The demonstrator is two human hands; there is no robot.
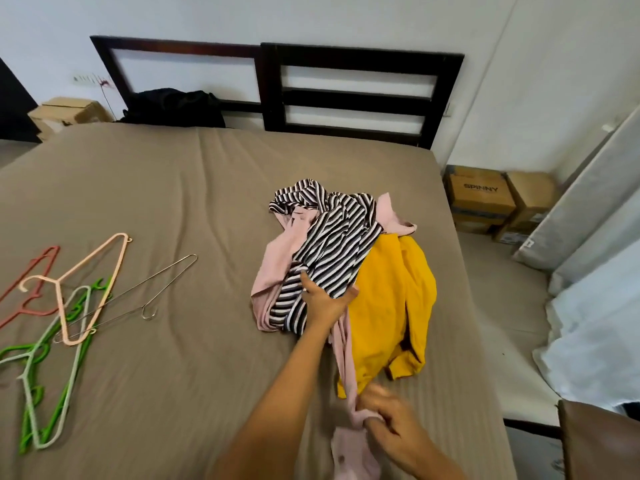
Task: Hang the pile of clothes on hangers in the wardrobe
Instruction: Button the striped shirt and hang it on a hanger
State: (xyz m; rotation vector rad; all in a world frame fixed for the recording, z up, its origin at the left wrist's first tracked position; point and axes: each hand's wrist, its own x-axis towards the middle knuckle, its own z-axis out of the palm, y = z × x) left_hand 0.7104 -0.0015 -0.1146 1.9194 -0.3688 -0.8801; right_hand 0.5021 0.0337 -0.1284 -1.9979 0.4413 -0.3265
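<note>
head view: left hand (325,301) grips striped top (339,244); right hand (388,424) clutches pink garment (273,268) on bed (173,202)

**Both hands in the clothes pile**

Your left hand (325,301) grips the black-and-white striped garment (339,244) on the taupe bedsheet (173,188). Your right hand (386,424) grips the pale pink fabric garment (273,270), stretched taut beside the mustard-yellow top (391,299). The plastic and wire hangers (106,289) lie well apart, to your left.
</note>
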